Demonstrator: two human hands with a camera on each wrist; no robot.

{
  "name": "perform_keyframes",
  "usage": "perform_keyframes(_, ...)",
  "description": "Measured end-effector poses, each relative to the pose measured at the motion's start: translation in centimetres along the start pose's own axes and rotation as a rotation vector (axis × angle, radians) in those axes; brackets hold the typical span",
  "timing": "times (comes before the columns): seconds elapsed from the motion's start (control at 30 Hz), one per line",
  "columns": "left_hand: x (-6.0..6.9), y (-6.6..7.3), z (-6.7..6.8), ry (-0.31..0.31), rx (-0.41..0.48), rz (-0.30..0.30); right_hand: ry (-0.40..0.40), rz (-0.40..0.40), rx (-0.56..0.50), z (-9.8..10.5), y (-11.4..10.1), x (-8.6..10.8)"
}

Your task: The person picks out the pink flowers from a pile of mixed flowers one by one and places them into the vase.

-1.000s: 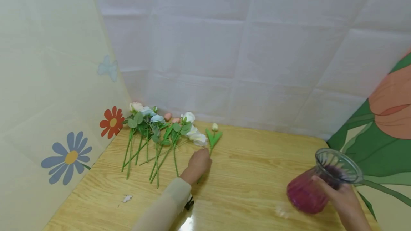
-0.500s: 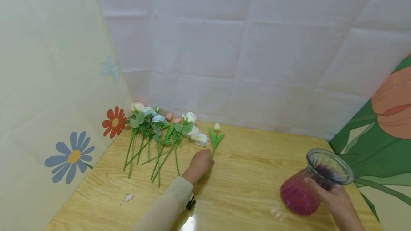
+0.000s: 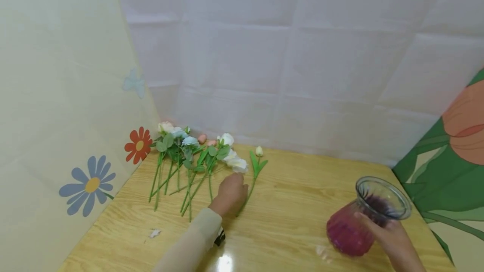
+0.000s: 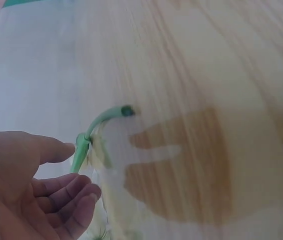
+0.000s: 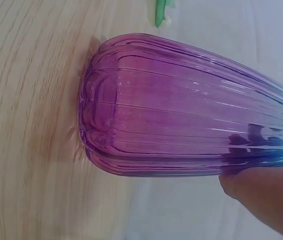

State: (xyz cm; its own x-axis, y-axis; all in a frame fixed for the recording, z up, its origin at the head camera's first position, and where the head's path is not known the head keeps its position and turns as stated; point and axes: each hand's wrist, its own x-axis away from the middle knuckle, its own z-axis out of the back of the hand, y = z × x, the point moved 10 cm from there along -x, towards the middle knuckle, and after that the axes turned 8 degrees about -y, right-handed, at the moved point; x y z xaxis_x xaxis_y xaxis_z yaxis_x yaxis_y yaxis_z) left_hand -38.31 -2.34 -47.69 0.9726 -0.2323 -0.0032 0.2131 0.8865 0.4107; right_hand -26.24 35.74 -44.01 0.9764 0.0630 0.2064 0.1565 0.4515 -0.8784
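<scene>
vase [image 5: 171,105], ribbed, see-thru purple

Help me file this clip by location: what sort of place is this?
Probably an indoor tabletop set up as a staged corner, perhaps for filming: a wood-grain table, a creased pale sheet hanging behind it, and flower-printed panels on both sides.

The wood-grained table [image 3: 295,209] bears flowers [image 3: 199,168]; a tulip [image 3: 256,171]; a white scrap [image 3: 154,233].
</scene>
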Motion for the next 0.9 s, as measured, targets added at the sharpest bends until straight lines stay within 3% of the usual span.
perform_keyframes(0.33, -0.1, -1.4, 0.7, 0.025, -0.056, 0.026, 0.001, -0.003, -0.018, -0.7, -0.1, 0.0)
perform_keyframes(0.6, 0.5, -2.5, 1.8, 0.1, -0.162, 0.04, 0.001, -0.036, 0.008, -1.0, 0.0, -0.1)
perform_keyframes(0.9, 0.8, -4.3, 1.6, 0.057, -0.189, 0.07, 0.014, -0.025, 0.042, -1.4, -0.3, 0.0)
